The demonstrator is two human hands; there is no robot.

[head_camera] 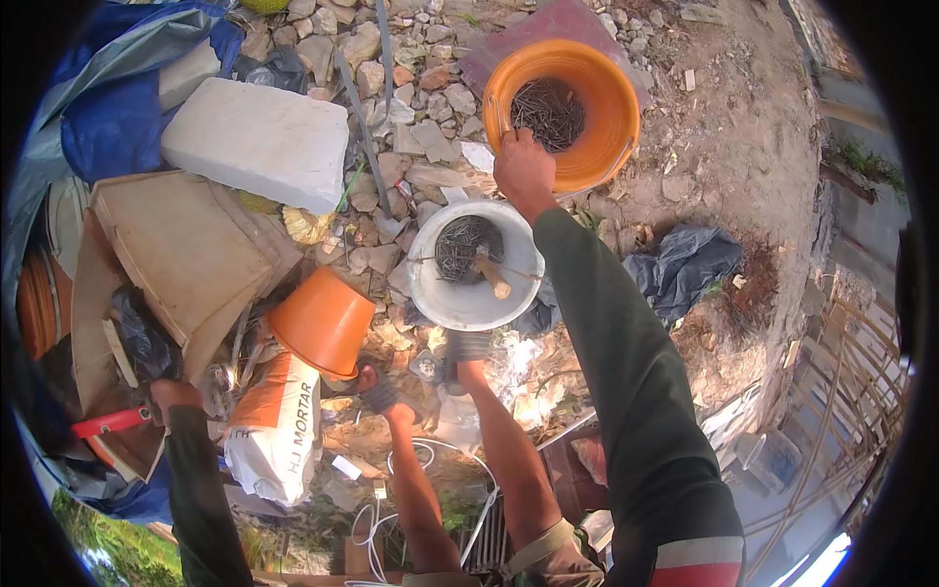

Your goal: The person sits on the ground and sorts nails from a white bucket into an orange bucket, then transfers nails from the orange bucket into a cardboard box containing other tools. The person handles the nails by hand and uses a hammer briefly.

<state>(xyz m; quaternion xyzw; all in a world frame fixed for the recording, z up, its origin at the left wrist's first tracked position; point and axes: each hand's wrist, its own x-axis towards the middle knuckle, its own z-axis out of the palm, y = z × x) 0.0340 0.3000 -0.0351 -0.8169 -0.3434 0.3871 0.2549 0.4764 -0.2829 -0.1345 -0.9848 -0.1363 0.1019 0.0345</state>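
My right hand [524, 172] grips the near-left rim of an orange plastic bucket [609, 139], beside its wire handle. Many loose nails [546, 114] lie in the bottom of that bucket. Closer to me stands a whitish bucket [484, 312], also with nails [458, 253] in it. A wooden tool handle [493, 277] leans inside it; the tool's head is hard to make out. Over at the left, my left hand [176, 396] is by a black plastic bag [143, 334] and one end of a red spirit level [110, 422]. Its fingers are mostly hidden, so its grip is unclear.
An orange bucket [323, 319] lies tipped against a mortar sack [275, 433]. A pale block [257, 139] and a bent brown board [183, 249] fill the left side. Rubble [433, 103], a dark plastic sheet [686, 268] and white cable [484, 469] cover the ground.
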